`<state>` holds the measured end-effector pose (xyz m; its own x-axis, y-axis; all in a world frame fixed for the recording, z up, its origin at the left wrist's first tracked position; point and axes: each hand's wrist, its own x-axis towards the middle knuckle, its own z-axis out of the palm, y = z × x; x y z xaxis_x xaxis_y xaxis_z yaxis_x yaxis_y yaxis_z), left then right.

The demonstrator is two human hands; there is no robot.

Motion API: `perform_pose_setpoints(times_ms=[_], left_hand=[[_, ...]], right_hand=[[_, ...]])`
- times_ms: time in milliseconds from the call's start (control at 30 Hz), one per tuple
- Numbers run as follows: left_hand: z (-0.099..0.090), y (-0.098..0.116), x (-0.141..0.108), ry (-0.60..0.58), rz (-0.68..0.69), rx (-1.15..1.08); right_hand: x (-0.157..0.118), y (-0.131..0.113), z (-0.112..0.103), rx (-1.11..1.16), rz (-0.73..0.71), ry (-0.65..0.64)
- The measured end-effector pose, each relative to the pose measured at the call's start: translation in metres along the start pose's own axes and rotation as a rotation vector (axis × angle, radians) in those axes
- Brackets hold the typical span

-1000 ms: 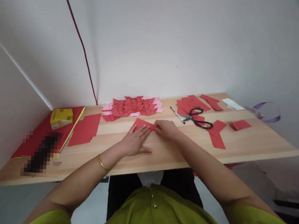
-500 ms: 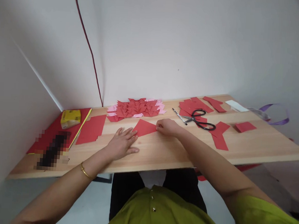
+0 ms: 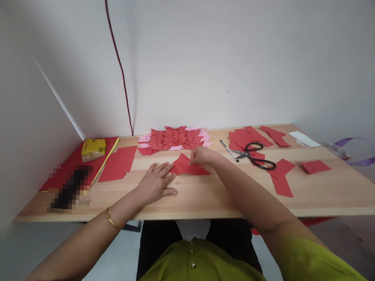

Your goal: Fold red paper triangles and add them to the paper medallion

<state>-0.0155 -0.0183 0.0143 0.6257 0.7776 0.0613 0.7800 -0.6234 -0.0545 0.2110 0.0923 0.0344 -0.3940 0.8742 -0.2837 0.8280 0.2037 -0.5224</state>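
A red paper sheet (image 3: pixel 185 166) lies on the wooden table between my hands. My left hand (image 3: pixel 157 182) rests with fingers spread, its fingertips on the sheet's left end. My right hand (image 3: pixel 202 156) is closed at the sheet's upper edge, fingertips pinched against the paper and partly hiding it. Behind them sits a heap of folded red and pink paper pieces (image 3: pixel 174 138). To the right are black-handled scissors (image 3: pixel 249 155), a pen (image 3: pixel 229 151) and a pile of red paper pieces (image 3: pixel 250 136).
At the left stand a yellow package (image 3: pixel 93 148) on a red sheet with a yellow edge and a stack of red paper (image 3: pixel 117 163). More red pieces (image 3: pixel 281 177), a white strip (image 3: pixel 304 139) and a purple ribbon (image 3: pixel 367 161) are at the right. A cord hangs down the wall.
My right hand has moved from the sheet's right tip to its upper edge, and the sheet's outline has changed there. The view has shifted slightly. My left hand stays on the sheet.
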Motion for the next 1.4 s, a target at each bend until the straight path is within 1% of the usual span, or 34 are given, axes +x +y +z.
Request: perform_pose_setpoints(times_ms=[133,200,233,267,300,367,400,433,500,533,567,633,700,800,867,933,967,1000,1067,1133,1200,1300,1400], left_hand=[[0.002,-0.002,-0.001,0.024,-0.02,-0.099],[0.005,-0.005,-0.001,0.082,-0.038,-0.223],[0.007,-0.006,0.0,0.133,-0.077,-0.316],[0.009,-0.007,0.001,0.203,-0.15,-0.429],[0.011,-0.008,0.003,0.282,-0.254,-0.563],[0.013,-0.007,0.011,0.447,-0.531,-0.871],[0.013,-0.005,0.017,0.486,-0.641,-1.049],[0.012,-0.004,0.023,0.507,-0.692,-1.235],[0.009,0.0,0.036,0.501,-0.663,-1.545],[0.007,0.002,0.043,0.509,-0.65,-1.626],[0.004,0.002,0.049,0.505,-0.643,-1.651],[-0.001,0.002,0.057,0.519,-0.639,-1.544],[-0.007,0.0,0.062,0.565,-0.568,-1.32],[-0.015,-0.005,0.062,0.629,-0.351,-0.924],[-0.015,-0.006,0.059,0.626,-0.188,-0.699],[-0.01,-0.006,0.053,0.587,-0.048,-0.516],[-0.006,-0.005,0.048,0.548,0.007,-0.433],[-0.001,-0.004,0.043,0.5,0.051,-0.356],[0.009,0.0,0.032,0.382,0.139,-0.224],[0.017,0.003,0.021,0.301,0.202,-0.142],[0.019,0.006,0.014,0.266,0.223,-0.114],[0.02,0.006,0.012,0.26,0.192,-0.165],[0.02,0.003,0.019,0.283,0.108,-0.301]], right_hand=[[-0.006,0.006,0.006,0.137,-0.004,0.058],[-0.01,0.009,0.009,0.209,-0.02,0.096],[-0.013,0.011,0.009,0.238,-0.028,0.118],[-0.015,0.012,0.009,0.277,-0.041,0.145],[-0.018,0.013,0.009,0.334,-0.065,0.174],[-0.023,0.014,0.007,0.497,-0.145,0.222],[-0.026,0.014,0.006,0.589,-0.191,0.236],[-0.028,0.015,0.006,0.671,-0.234,0.243],[-0.031,0.014,0.005,0.747,-0.29,0.241],[-0.032,0.014,0.004,0.749,-0.304,0.241],[-0.033,0.014,0.003,0.739,-0.316,0.246],[-0.037,0.012,0.0,0.693,-0.34,0.274],[-0.041,0.01,-0.006,0.596,-0.352,0.321],[-0.047,0.01,-0.014,0.362,-0.39,0.365],[-0.048,0.013,-0.013,0.225,-0.476,0.397],[-0.048,0.02,-0.005,0.1,-0.602,0.402],[-0.048,0.024,0.002,0.032,-0.652,0.39],[-0.048,0.029,0.009,-0.038,-0.692,0.361],[-0.052,0.035,0.024,-0.166,-0.715,0.304],[-0.059,0.039,0.035,-0.258,-0.704,0.273],[-0.066,0.041,0.041,-0.317,-0.691,0.266],[-0.071,0.041,0.041,-0.337,-0.686,0.243],[-0.07,0.042,0.039,-0.29,-0.669,0.221]])
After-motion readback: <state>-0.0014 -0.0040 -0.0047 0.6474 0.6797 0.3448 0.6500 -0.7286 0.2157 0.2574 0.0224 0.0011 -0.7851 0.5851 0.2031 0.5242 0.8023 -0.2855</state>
